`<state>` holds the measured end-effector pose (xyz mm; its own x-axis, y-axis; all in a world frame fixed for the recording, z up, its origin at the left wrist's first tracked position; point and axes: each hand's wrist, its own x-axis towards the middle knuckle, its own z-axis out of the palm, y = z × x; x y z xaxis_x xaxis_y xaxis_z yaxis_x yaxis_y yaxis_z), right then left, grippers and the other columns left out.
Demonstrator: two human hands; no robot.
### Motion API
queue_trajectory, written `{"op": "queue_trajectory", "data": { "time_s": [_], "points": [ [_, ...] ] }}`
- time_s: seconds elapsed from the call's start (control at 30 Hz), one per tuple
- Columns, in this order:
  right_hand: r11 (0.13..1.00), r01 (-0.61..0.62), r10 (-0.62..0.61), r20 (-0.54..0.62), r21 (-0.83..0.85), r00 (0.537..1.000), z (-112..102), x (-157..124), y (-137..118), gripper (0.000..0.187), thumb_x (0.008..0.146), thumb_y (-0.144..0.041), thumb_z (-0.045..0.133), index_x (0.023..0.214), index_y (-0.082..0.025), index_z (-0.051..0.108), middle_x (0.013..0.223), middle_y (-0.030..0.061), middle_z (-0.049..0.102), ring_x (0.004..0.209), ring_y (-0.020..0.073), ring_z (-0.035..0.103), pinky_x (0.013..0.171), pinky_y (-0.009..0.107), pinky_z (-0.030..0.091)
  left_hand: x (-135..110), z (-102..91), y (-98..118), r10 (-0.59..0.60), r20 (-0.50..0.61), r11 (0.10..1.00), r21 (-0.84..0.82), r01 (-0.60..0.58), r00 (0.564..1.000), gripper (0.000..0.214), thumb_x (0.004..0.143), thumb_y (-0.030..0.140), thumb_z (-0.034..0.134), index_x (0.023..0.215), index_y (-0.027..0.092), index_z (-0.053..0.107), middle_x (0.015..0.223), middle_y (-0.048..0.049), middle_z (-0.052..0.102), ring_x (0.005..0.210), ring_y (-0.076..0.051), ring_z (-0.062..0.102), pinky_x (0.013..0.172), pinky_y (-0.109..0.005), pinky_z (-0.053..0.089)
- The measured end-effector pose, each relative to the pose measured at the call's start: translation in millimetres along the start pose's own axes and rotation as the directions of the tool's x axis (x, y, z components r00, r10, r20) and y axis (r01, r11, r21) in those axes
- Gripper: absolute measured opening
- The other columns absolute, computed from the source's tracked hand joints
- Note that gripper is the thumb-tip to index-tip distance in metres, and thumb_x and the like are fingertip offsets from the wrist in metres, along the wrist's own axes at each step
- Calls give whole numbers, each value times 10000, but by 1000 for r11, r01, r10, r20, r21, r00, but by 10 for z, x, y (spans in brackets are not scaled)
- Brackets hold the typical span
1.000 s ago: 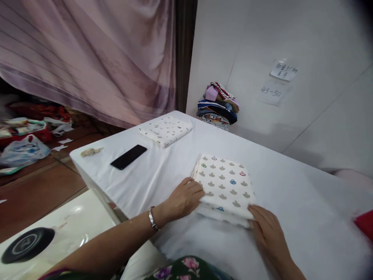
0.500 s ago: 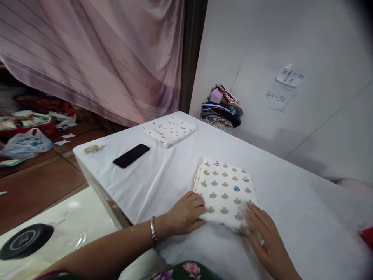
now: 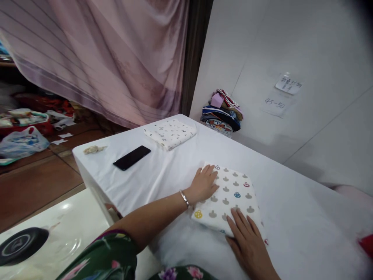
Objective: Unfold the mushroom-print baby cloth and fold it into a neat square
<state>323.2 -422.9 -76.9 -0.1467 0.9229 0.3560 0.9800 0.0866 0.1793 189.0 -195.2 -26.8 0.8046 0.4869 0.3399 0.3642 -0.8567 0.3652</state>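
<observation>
A folded white cloth [image 3: 230,194] printed with grey mushrooms and a few coloured ones lies on the white-covered table [image 3: 163,182] in front of me. My left hand [image 3: 204,184] rests flat on its upper left part, fingers stretched out. On the near right part of the cloth lies my right hand [image 3: 244,237], its fingers extended and palm down. Both hands press on top without gripping. Farther back sits a second folded cloth [image 3: 171,134], white with small dark prints, which neither hand touches.
A black phone [image 3: 132,157] and a small beige scrap [image 3: 93,149] lie on the table's left side. Stacked folded clothes [image 3: 222,112] stand behind by the wall. At lower left is a white glossy surface with a black round object [image 3: 23,245]. A pink curtain [image 3: 131,58] hangs behind.
My left hand has moved from the cloth's left edge up onto its top. The right hand has shifted from the right edge inward, now lying flat on the cloth.
</observation>
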Motion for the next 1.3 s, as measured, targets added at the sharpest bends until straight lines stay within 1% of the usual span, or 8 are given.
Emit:
{"op": "queue_trajectory", "data": {
  "time_s": [0.13,0.33,0.53,0.73,0.9,1.0,1.17,1.3],
  "points": [
    [1000,17,-16,-57,18,998,16,-136,2,553,861,-310,491,1389,-264,336,1378,56,436,1246,256,426,977,409,366,-106,209,-62,-43,85,998,-37,46,995,421,887,376,420,1283,235,425,1427,-65,357,1339,-242,238,1046,-508,248],
    [999,9,-5,-86,48,996,10,-165,-52,607,849,-301,511,1413,-242,295,1362,66,452,1223,269,452,972,417,383,-25,138,-150,-158,5,983,-94,157,987,395,882,352,416,1244,199,454,1458,-82,295,1354,-233,202,1046,-424,275],
    [968,-130,152,-92,215,984,-23,-253,179,443,866,-309,483,1308,-315,450,1271,20,550,1155,256,523,941,450,446,345,79,-361,-523,163,818,-178,547,836,646,807,474,485,1321,110,342,1428,-194,309,1283,-298,344,1016,-391,309],
    [630,-679,707,83,376,702,2,-334,429,482,836,-433,517,1278,-242,496,1177,84,615,970,279,637,694,409,582,462,60,-506,-581,263,741,-222,634,770,806,707,489,582,1358,130,273,1330,-169,458,1193,-284,463,942,-342,382],
    [385,-709,693,323,591,645,-22,-220,497,683,777,-451,583,1380,-223,358,1251,100,562,1048,280,597,787,414,552,491,0,-529,-581,305,723,-232,650,755,851,691,448,616,1375,111,238,1243,-165,539,1135,-278,511,895,-322,406],
    [255,-692,634,424,675,647,-21,-182,920,697,732,-425,617,1350,-189,398,1164,102,622,968,267,632,793,404,540,358,-15,-419,-578,321,725,-219,652,750,876,677,438,635,1379,99,236,1241,-172,539,1115,-276,523,884,-310,407],
    [497,-726,798,78,476,597,-7,-12,1932,549,696,-356,561,1193,-124,562,1172,145,585,1039,302,563,895,430,448,-120,69,-48,-406,429,802,-256,540,807,819,663,642,577,1319,192,384,1069,-92,636,958,-268,596,756,-307,444],
    [575,-742,788,12,346,616,14,244,1988,500,754,-365,474,1174,-112,574,1214,171,544,1084,310,527,909,447,429,-242,86,64,-387,429,798,-288,529,816,717,714,731,433,1198,210,525,997,-68,648,910,-248,600,747,-313,446]
  ]
}}
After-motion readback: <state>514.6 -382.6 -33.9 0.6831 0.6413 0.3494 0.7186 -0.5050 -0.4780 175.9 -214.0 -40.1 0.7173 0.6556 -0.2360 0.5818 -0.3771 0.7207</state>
